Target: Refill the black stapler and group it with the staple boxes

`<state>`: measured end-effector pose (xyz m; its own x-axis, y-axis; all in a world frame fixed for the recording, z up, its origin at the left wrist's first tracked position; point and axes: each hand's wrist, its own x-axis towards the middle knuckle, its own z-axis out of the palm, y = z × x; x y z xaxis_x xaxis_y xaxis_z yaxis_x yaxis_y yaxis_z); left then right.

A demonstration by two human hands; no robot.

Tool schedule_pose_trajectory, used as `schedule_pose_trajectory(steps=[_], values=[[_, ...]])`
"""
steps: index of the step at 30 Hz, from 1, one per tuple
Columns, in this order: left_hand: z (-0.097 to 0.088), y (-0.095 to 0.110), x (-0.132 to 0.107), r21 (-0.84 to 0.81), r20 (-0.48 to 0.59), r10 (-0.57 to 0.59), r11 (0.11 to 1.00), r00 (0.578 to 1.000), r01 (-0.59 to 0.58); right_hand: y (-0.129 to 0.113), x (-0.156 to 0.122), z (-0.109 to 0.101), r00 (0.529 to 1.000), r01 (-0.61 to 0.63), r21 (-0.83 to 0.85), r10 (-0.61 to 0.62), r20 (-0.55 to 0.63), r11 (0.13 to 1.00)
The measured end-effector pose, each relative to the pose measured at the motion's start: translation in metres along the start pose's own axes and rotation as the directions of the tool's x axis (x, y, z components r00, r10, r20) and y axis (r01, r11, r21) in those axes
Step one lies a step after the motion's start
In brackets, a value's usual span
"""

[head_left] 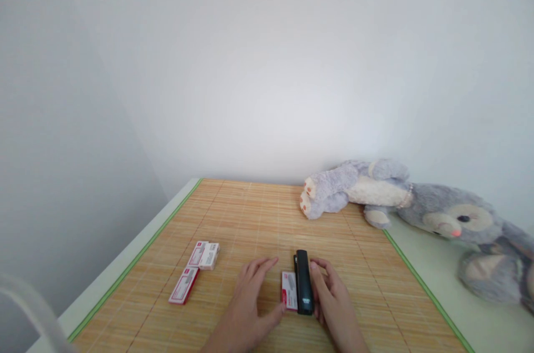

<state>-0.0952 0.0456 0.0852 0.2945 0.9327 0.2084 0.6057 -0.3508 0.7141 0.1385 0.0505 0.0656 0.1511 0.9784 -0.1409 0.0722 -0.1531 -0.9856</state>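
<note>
A black stapler [304,283] lies lengthwise on the bamboo mat, its narrow end pointing away from me. Flush along its left side is a small red-and-white staple box [288,290]. My right hand [332,294] is at the stapler's right side, thumb and fingertips against or very near its edge; I see no finger wrapped round it. To the left of the box, my left hand [254,300] is open, fingers spread and thumb apart, with the thumb tip by the box's lower left corner. Nothing is in the left hand.
Several similar red-and-white boxes [184,286] lie grouped at the left of the bamboo mat [250,214]. A grey plush rabbit [384,192] lies along the back right edge. A blurred pale curved object [29,306] shows at lower left. Walls stand behind and left.
</note>
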Motion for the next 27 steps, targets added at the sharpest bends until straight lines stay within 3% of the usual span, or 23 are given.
schedule_pose_trajectory(steps=[2,3,6,8,9,11,13,17,22,25,27], values=[[-0.014,-0.021,-0.016,0.155,-0.215,-0.075,0.982,0.974,0.110,0.001,-0.001,-0.001,1.000,-0.011,0.032,0.012,-0.026,0.999],[-0.022,-0.034,-0.025,0.237,-0.333,-0.110,0.952,0.937,0.195,0.002,-0.001,-0.001,0.999,-0.019,0.037,0.021,-0.035,0.999],[-0.052,-0.070,-0.056,0.381,-0.607,-0.195,0.780,0.770,0.497,0.003,-0.001,-0.001,0.999,-0.035,0.024,0.036,-0.030,0.999],[-0.070,-0.086,-0.075,0.365,-0.651,-0.319,0.663,0.689,0.653,0.002,-0.001,-0.001,0.999,-0.030,0.009,0.030,-0.017,1.000],[-0.077,-0.090,-0.082,0.349,-0.635,-0.370,0.646,0.678,0.679,0.002,-0.001,-0.001,1.000,-0.026,0.003,0.027,-0.014,1.000],[-0.083,-0.094,-0.089,0.309,-0.571,-0.419,0.687,0.706,0.658,0.002,-0.001,-0.001,0.999,-0.029,0.003,0.029,-0.016,1.000],[-0.077,-0.088,-0.088,0.271,-0.511,-0.402,0.764,0.760,0.586,0.002,-0.002,-0.002,0.999,-0.038,0.008,0.038,-0.009,0.999],[-0.032,-0.050,-0.063,0.211,-0.408,-0.314,0.881,0.857,0.423,0.004,-0.002,-0.002,1.000,-0.006,0.005,0.006,0.001,1.000],[0.031,0.005,-0.016,0.172,-0.286,-0.220,0.946,0.933,0.275,0.005,0.000,-0.001,0.999,0.035,0.028,-0.035,0.011,0.999],[0.051,0.018,-0.002,0.179,-0.185,-0.227,0.949,0.956,0.260,0.005,0.000,0.000,1.000,0.028,0.048,-0.028,0.007,0.998],[0.055,0.017,-0.002,0.151,-0.090,-0.208,0.964,0.974,0.220,0.004,0.000,-0.001,0.999,0.028,0.052,-0.029,0.019,0.998]])
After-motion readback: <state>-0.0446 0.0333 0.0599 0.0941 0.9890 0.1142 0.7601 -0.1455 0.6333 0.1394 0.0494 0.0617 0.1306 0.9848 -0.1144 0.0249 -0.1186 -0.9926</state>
